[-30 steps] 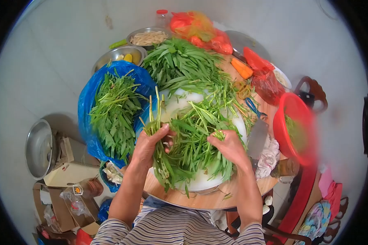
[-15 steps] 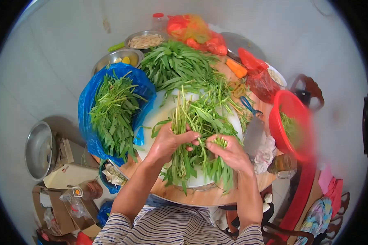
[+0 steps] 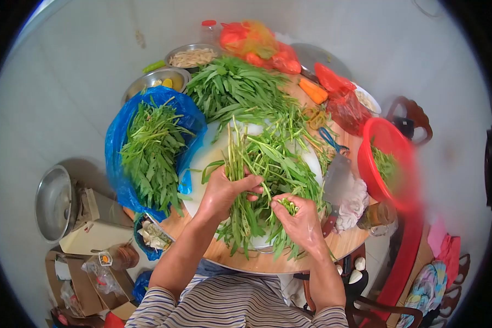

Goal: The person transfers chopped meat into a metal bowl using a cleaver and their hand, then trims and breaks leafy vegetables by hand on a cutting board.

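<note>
My left hand [image 3: 228, 192] is closed around a bunch of water spinach [image 3: 236, 150], its stems pointing up and its leaves hanging below. My right hand [image 3: 299, 220] pinches short pieces of stem and leaf just right of that bunch, lower than the left hand. Loose greens [image 3: 281, 158] lie behind both hands on a round white cutting board [image 3: 201, 158]. A larger leafy pile [image 3: 235, 90] sits at the back of the table. To the left, an open blue plastic bag [image 3: 115, 145] holds more of the same greens.
A cleaver [image 3: 336, 180] lies right of the board beside a crumpled white cloth [image 3: 352, 205] and a glass mug [image 3: 378, 216]. Farther right stands a red basin [image 3: 374, 175] with greens inside. Blue-handled scissors [image 3: 332, 139], a carrot [image 3: 313, 91] and metal bowls [image 3: 131, 87] sit farther back.
My right hand has moved down and slightly left, with pieces of greens in its fingers. The cleaver's handle now shows beside it. My left hand stays almost in place.
</note>
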The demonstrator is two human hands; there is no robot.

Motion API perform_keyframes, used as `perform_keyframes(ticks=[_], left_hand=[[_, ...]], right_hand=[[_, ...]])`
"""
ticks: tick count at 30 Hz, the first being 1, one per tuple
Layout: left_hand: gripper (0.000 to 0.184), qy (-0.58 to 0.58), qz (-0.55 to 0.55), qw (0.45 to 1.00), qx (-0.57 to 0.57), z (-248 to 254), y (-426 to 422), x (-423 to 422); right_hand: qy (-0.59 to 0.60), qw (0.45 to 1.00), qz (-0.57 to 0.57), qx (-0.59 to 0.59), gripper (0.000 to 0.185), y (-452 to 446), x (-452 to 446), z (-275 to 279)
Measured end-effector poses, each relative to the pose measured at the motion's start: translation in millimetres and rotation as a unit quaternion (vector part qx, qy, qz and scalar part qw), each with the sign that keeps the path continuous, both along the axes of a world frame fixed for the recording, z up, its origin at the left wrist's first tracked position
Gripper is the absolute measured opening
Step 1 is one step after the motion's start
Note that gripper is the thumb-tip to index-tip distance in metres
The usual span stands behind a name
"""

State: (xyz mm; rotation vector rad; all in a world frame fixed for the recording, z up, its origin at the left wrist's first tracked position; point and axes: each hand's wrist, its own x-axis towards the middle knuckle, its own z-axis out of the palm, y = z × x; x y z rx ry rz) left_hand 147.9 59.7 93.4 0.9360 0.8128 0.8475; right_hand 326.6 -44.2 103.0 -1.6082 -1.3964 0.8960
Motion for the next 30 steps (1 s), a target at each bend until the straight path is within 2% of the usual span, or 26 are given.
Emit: perform_keyframes(ticks=[5,7,8,10,13,14,15,17,18,19,21,22,26,29,30], left_hand=[[0.027,-0.024,0.028,0.999,0.033,0,-13,3],[0.029,-0.040,0.020,0.998,0.046,-9,-20,7],[0.032,-0.057,0.013,0.997,0.058,-12,-22,7],[0.033,-0.075,0.025,0.997,0.025,-10,-23,4],[0.033,-0.091,0.046,0.995,-0.014,-1,-19,-8],[0.032,-0.088,0.058,0.994,-0.021,1,-15,-14],[0.032,-0.088,0.060,0.994,-0.022,-3,-10,-22],[0.033,-0.181,0.092,0.977,-0.065,-12,5,-32],[0.034,-0.184,0.123,0.969,-0.106,-13,10,-33],[0.034,-0.184,0.122,0.970,-0.106,-18,14,-38],[0.033,-0.224,0.108,0.956,-0.157,-31,24,-48],[0.029,-0.249,0.103,0.950,-0.158,-37,26,-50],[0.023,-0.259,0.088,0.948,-0.164,-46,28,-59],[0.021,-0.246,0.059,0.959,-0.123,-40,27,-62],[0.022,-0.219,0.065,0.969,-0.097,-35,25,-62]], right_hand=[[0.020,0.999,-0.046,0.017,0.018,4,-2,-24],[0.144,0.986,-0.087,0.005,0.019,7,1,-32],[0.144,0.986,-0.087,0.005,0.019,8,2,-33],[0.245,0.955,-0.162,-0.040,0.019,11,5,-33],[0.201,0.968,-0.150,0.016,0.020,14,21,-30],[0.212,0.961,-0.172,-0.040,0.022,14,31,-27],[0.212,0.961,-0.171,-0.041,0.022,15,37,-20],[0.108,0.988,-0.109,0.020,0.026,19,49,0],[0.044,0.994,-0.097,-0.025,0.033,24,60,1],[0.043,0.994,-0.098,-0.024,0.033,30,62,2],[-0.160,0.986,-0.055,-0.012,0.042,44,58,8],[-0.171,0.984,-0.046,0.011,0.049,54,55,3],[-0.223,0.974,-0.022,-0.033,0.047,93,42,-23],[-0.287,0.954,-0.022,-0.078,0.047,108,23,-25],[-0.269,0.961,-0.030,-0.056,0.047,112,23,-34]])
